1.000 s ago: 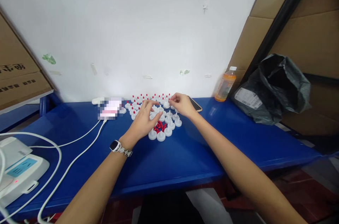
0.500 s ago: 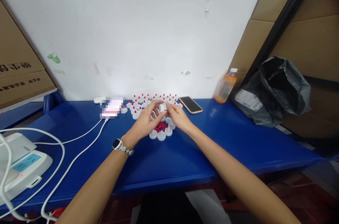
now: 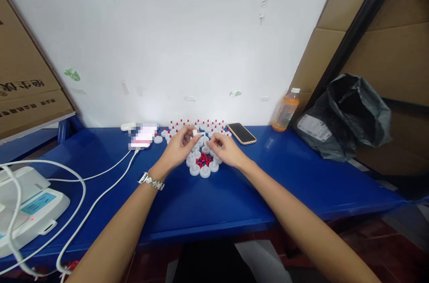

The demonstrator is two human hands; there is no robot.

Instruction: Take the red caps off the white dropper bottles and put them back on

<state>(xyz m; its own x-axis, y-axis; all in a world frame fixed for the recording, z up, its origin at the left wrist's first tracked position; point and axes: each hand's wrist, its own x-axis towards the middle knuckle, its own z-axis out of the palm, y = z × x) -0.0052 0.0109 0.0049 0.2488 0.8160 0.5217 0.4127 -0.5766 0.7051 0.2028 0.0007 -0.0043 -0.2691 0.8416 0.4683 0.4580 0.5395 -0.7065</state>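
Note:
My left hand [image 3: 181,148] is closed, with a small white cap [image 3: 195,133] between thumb and fingers; a thin white spout on it points right. Just to the right, my right hand [image 3: 227,149] has its fingers drawn together in a pinch, and what they hold, if anything, is hidden. Under and between the hands stand several white spouted caps [image 3: 204,172] in a ring around a pile of small red tips [image 3: 203,159]. Behind them, along the wall, are several white caps with red tips [image 3: 214,126] on their spouts.
A dark-screened phone [image 3: 241,133] lies right of the caps, a lit, blurred phone [image 3: 143,135] left. White cables [image 3: 97,205] cross the left side near a white power strip [image 3: 36,211]. An orange drink bottle [image 3: 286,110] and black plastic bag [image 3: 342,118] stand at right.
My hands have moved apart. My left hand has shifted left with the white cap, and my right hand has come off it.

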